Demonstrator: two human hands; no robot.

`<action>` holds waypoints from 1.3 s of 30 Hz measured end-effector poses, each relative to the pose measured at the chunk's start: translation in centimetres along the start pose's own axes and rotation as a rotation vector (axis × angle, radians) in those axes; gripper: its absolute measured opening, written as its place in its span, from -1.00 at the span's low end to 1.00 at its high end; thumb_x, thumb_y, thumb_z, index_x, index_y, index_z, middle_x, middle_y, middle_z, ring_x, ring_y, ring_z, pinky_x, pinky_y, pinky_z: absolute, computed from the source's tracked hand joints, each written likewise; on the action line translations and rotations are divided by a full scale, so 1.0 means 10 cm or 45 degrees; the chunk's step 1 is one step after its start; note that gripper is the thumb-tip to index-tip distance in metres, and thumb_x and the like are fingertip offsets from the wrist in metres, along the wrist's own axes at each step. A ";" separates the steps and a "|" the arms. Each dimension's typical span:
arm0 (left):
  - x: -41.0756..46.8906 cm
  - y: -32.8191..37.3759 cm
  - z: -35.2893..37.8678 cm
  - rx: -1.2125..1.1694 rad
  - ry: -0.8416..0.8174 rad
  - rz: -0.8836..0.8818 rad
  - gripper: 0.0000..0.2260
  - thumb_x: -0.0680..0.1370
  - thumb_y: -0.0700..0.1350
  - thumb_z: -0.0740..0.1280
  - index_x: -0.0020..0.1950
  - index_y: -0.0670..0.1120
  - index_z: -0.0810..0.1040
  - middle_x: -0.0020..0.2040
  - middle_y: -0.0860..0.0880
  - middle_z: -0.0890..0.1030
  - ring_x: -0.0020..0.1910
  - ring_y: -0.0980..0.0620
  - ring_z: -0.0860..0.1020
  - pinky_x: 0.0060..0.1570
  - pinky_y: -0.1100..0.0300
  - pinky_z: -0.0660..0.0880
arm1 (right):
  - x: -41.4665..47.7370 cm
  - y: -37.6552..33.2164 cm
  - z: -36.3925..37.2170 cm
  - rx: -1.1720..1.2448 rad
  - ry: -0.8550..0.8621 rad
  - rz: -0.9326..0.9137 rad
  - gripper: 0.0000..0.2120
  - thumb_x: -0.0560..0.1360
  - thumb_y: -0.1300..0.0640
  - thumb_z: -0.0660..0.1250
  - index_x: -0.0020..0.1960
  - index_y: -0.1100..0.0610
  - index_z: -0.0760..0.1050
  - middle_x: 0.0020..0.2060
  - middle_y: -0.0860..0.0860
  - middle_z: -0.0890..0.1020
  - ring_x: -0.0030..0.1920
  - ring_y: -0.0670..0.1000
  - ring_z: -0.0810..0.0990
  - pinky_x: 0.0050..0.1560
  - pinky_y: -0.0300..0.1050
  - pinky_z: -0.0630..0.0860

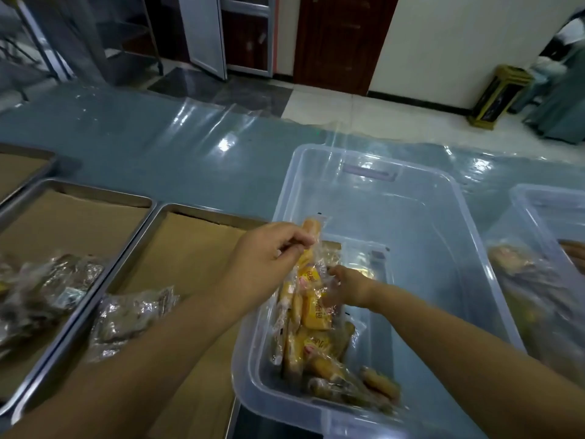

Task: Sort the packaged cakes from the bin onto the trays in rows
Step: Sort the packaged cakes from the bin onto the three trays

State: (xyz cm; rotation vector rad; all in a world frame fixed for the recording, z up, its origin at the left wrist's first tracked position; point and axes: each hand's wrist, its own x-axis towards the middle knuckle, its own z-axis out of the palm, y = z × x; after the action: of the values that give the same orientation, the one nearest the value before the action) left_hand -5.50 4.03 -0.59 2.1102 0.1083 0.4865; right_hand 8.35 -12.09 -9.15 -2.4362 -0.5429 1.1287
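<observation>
A clear plastic bin stands in front of me with several yellow packaged cakes heaped at its near left. My left hand pinches the top of one clear-wrapped yellow cake and holds it upright over the bin's left rim. My right hand reaches into the bin and grips another wrapped cake from the heap. To the left lies a metal tray lined with brown paper, holding a few wrapped cakes at its near left.
A second lined tray with dark wrapped cakes lies further left, and a third tray shows at the far left edge. Another clear bin with packages stands at the right. Clear plastic sheeting covers the blue table.
</observation>
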 end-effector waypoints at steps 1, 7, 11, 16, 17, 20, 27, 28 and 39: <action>0.00 0.01 0.00 -0.026 0.012 0.002 -0.78 0.51 -0.20 0.35 -0.04 0.14 0.61 -0.14 0.28 0.60 -0.09 0.28 0.56 -0.13 0.44 0.46 | 0.03 0.01 0.01 0.013 0.015 0.016 -0.24 0.33 0.08 0.54 0.42 0.16 0.27 0.10 -0.01 0.51 0.08 -0.01 0.51 0.03 -0.31 0.51; -0.01 0.02 -0.01 -0.097 0.053 0.012 -0.80 0.50 -0.24 0.35 -0.04 0.07 0.63 -0.14 0.27 0.61 -0.10 0.26 0.57 -0.15 0.43 0.47 | 0.17 0.04 0.14 0.122 0.080 0.035 -0.30 0.24 -0.05 0.57 0.30 0.06 0.40 0.22 0.04 0.49 0.26 0.12 0.43 0.29 0.07 0.40; 0.00 0.00 -0.01 -0.094 0.056 0.007 -0.80 0.51 -0.22 0.35 -0.04 0.08 0.63 -0.12 0.25 0.61 -0.09 0.24 0.58 -0.15 0.41 0.48 | 0.21 -0.01 0.21 -0.065 0.287 -0.088 -0.53 0.19 -0.09 0.56 -0.03 -0.06 0.41 -0.10 -0.07 0.57 -0.02 -0.02 0.53 -0.04 -0.12 0.52; 0.02 -0.02 0.01 -0.103 0.071 0.004 -0.86 0.51 -0.16 0.35 -0.05 0.08 0.63 -0.12 0.23 0.61 -0.10 0.21 0.58 -0.15 0.35 0.52 | 0.22 -0.05 0.36 0.338 0.305 -0.125 -0.57 0.25 0.18 0.57 -0.10 0.03 0.33 -0.41 -0.14 0.48 -0.51 -0.28 0.48 -0.57 -0.42 0.32; 0.01 -0.02 0.01 -0.099 0.071 0.000 -0.86 0.51 -0.16 0.35 -0.05 0.07 0.63 -0.12 0.23 0.61 -0.10 0.21 0.58 -0.15 0.34 0.52 | 0.22 -0.06 0.35 0.400 0.305 -0.112 -0.57 0.26 0.19 0.57 -0.12 0.02 0.33 -0.41 -0.14 0.49 -0.53 -0.29 0.47 -0.58 -0.41 0.32; 0.01 -0.02 0.00 -0.101 0.073 0.009 -0.85 0.50 -0.17 0.36 -0.06 0.08 0.63 -0.11 0.23 0.62 -0.09 0.23 0.58 -0.14 0.39 0.50 | 0.21 -0.07 0.23 0.551 0.286 -0.027 -0.63 0.29 0.21 0.55 -0.05 0.09 0.41 -0.31 -0.07 0.57 -0.38 -0.19 0.56 -0.53 -0.36 0.40; 0.01 0.00 -0.01 -0.044 0.036 0.024 -0.83 0.50 -0.20 0.36 -0.03 0.06 0.63 -0.13 0.24 0.60 -0.09 0.26 0.56 -0.14 0.42 0.48 | 0.01 -0.02 -0.28 0.591 0.290 -0.045 -0.72 0.33 0.22 0.53 -0.18 0.07 0.42 -0.30 0.02 0.58 -0.35 -0.04 0.57 -0.51 -0.27 0.44; 0.02 0.00 -0.01 0.014 0.001 0.029 -0.83 0.50 -0.19 0.35 -0.01 0.06 0.62 -0.13 0.24 0.59 -0.09 0.28 0.55 -0.13 0.42 0.48 | -0.04 -0.02 -0.36 0.605 0.293 -0.068 -0.72 0.33 0.23 0.52 -0.18 0.07 0.42 -0.30 0.03 0.58 -0.34 -0.04 0.58 -0.48 -0.27 0.45; 0.41 0.14 0.04 -0.153 -0.254 -0.397 -0.12 0.33 0.32 0.38 0.49 0.14 -0.02 0.48 0.07 0.21 0.29 0.17 0.28 0.29 0.08 0.31 | -0.71 -0.32 -0.82 1.392 -0.115 -0.663 -0.33 0.05 0.19 0.65 0.08 0.19 0.45 -0.17 0.13 0.64 -0.23 0.06 0.64 -0.15 -0.07 0.61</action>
State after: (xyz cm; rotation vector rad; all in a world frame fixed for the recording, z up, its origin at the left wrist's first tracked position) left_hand -1.76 4.03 1.61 1.9655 0.2810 0.0936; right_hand 9.98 -14.54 1.78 -1.2208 -0.3871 0.9331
